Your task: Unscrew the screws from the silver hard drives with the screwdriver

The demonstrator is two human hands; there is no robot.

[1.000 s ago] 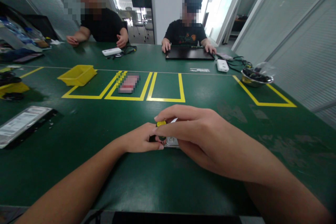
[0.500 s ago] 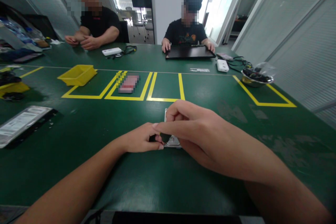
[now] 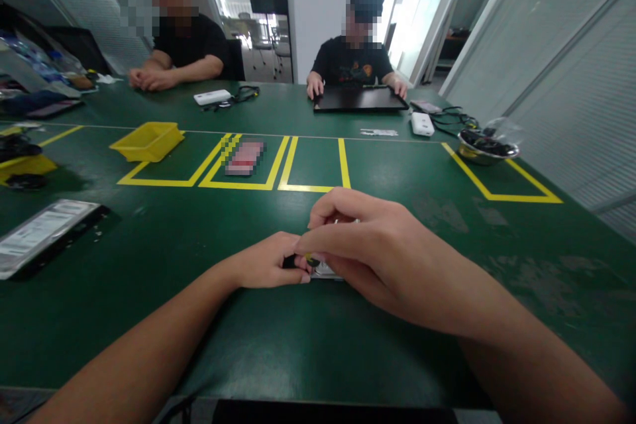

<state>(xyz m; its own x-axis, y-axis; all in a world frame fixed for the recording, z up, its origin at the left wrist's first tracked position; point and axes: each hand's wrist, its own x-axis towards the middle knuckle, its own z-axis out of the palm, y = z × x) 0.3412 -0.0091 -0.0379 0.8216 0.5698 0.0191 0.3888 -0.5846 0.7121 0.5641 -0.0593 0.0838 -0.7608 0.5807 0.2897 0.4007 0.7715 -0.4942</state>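
My right hand is closed in a pinch around a screwdriver. Only a bit of its black and yellow handle shows between the fingers, and its tip is hidden. Under that hand lies a silver hard drive, mostly covered; its lower edge and part of its metal face are visible. My left hand rests on the table at the drive's left side, thumb and fingers closed against its edge. Further left lies another hard drive with a white label.
Yellow tape outlines cross the green table. Beyond are a yellow bin, a pinkish blurred object and a metal bowl of dark parts. Two people sit opposite; one holds a black panel. White boxes with cables lie near them.
My right hand has turned slightly around the screwdriver, its fingers shifting a little left. My left hand stays put. The person at far left has brought their hands together on the table.
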